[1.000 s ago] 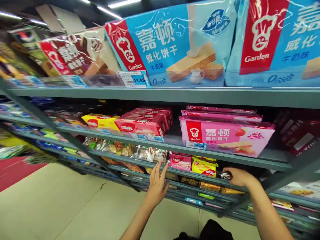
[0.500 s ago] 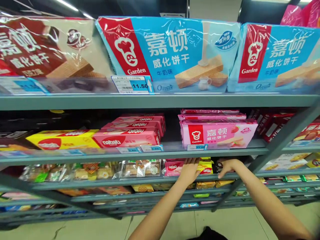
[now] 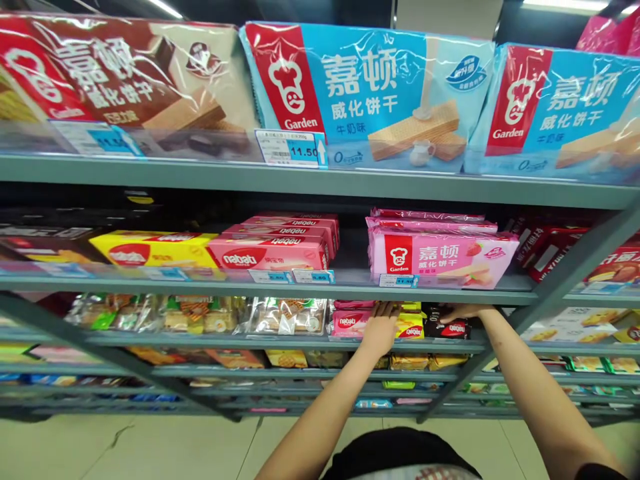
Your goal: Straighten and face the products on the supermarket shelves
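My left hand (image 3: 379, 330) rests over the seam between a pink nabati wafer pack (image 3: 349, 323) and a yellow nabati wafer pack (image 3: 411, 326), with its fingers laid forward on them. Just right of that, my right hand (image 3: 465, 312) reaches in over the dark nabati wafer packs (image 3: 454, 329). Its thumb points left across them, and the other fingers are partly hidden inside the shelf. All these packs stand on the shelf below the pink Garden wafers, and neither hand has lifted anything.
Pink Garden wafer packs (image 3: 445, 259) and pink nabati boxes (image 3: 267, 257) fill the shelf above. Clear-wrapped biscuits (image 3: 287, 316) lie left of my left hand. A slanted grey shelf upright (image 3: 565, 267) stands right of my right arm. Blue Garden packs (image 3: 373, 100) line the top.
The view has shifted so that the shelves sit higher. My right hand has risen and moved over the dark packs, showing their fronts. My left hand stays at the pink and yellow packs.
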Motion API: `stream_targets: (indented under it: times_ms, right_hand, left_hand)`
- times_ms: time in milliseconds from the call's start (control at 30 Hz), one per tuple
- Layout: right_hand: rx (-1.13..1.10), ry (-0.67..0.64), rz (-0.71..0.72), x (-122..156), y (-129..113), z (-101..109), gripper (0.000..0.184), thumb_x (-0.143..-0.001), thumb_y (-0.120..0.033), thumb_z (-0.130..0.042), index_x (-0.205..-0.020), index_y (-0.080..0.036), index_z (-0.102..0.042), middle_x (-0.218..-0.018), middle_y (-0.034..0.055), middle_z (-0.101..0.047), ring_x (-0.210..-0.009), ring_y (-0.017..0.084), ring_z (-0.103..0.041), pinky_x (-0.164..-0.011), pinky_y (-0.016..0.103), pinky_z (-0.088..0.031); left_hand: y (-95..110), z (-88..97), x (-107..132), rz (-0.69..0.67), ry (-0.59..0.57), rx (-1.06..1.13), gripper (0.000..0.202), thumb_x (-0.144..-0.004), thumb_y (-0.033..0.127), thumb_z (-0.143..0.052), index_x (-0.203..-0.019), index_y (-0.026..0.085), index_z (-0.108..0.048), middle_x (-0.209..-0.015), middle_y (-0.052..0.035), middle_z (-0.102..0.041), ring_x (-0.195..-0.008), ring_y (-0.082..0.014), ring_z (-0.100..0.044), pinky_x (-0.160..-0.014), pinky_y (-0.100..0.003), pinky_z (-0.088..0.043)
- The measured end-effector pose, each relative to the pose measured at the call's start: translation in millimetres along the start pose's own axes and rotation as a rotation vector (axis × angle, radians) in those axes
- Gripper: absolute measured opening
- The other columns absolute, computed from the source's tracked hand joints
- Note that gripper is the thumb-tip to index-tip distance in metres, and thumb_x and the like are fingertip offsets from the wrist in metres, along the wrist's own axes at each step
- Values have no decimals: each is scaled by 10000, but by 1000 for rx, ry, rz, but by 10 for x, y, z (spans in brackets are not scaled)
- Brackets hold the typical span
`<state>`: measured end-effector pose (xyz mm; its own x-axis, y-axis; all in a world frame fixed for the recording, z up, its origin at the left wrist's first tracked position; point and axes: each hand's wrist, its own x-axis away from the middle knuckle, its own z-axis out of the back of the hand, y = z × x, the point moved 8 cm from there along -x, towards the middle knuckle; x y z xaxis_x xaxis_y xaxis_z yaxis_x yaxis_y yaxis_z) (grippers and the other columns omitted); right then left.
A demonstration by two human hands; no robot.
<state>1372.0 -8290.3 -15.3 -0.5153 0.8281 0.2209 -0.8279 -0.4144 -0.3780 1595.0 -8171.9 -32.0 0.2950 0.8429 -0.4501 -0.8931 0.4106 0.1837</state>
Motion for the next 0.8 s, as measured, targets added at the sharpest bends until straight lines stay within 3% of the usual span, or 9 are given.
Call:
stream_targets:
  times_ms: [133, 200, 333, 467, 567, 667, 800]
  right_hand:
    - [-39, -72, -8, 70, 21, -117, 749, -556, -609, -719, -1175, -192, -644, -1289, 127, -607, -1199, 303, -559, -1030, 404, -446]
    - [-50, -110, 15, 131, -49, -143, 698, -587, -611, -707, -1149, -201, -647, -1259, 107, -621, -1168, 290, -573, -1016, 391, -451]
    - [-56, -220, 38, 296, -183, -238, 687, -531, -624, -757, -1038, -168, -668, -1029, 88, -679, -977, 286, -633, -865, 359, -518]
    - [-76, -240, 59, 394, -244, -317, 740, -557, -656, -739, -1119, -185, -643, -1071, 68, -669, -1023, 288, -617, -909, 351, -497]
    - [-97, -259, -5, 378, -208, -355, 776, -611, -671, -725, -1213, -193, -616, -1160, 89, -656, -1093, 296, -603, -971, 356, -478]
    - [-149, -180, -94, 295, -195, -277, 875, -686, -733, -647, -1345, -170, -530, -1222, 133, -636, -1122, 301, -603, -990, 375, -485]
    - [-136, -44, -41, 171, -433, -103, 862, -765, -774, -551, -1384, -176, -506, -1341, 141, -569, -1247, 320, -525, -1090, 413, -417]
  left_hand:
    - [-23, 100, 31, -76, 7, 19, 517, -903, 278, -575, -1401, 217, -453, -1482, -94, -475, -1387, -263, -402, -1193, -472, -266]
    - [-136, 198, 109, -68, 46, 22, 505, -933, 292, -532, -1425, 243, -426, -1476, -83, -482, -1382, -252, -407, -1185, -482, -278]
    - [-656, 411, 348, 80, 102, 1, 442, -959, 229, -452, -1401, 222, -476, -1383, -106, -566, -1311, -260, -486, -1118, -484, -377]
    - [-1124, 525, 540, 138, 47, -5, 392, -930, 253, -523, -1313, 187, -568, -1382, -127, -562, -1283, -287, -516, -1079, -470, -427]
    - [-1217, 522, 583, 88, -5, -8, 444, -855, 259, -647, -1292, 216, -579, -1407, -109, -535, -1304, -297, -493, -1098, -463, -411]
    - [-1228, 496, 574, 98, -7, -22, 517, -812, 212, -689, -1311, 238, -554, -1409, -103, -521, -1315, -300, -475, -1099, -459, -408]
    - [-1234, 458, 541, 114, 1, -26, 521, -807, 213, -692, -1307, 230, -546, -1402, -110, -517, -1320, -309, -463, -1103, -465, -402]
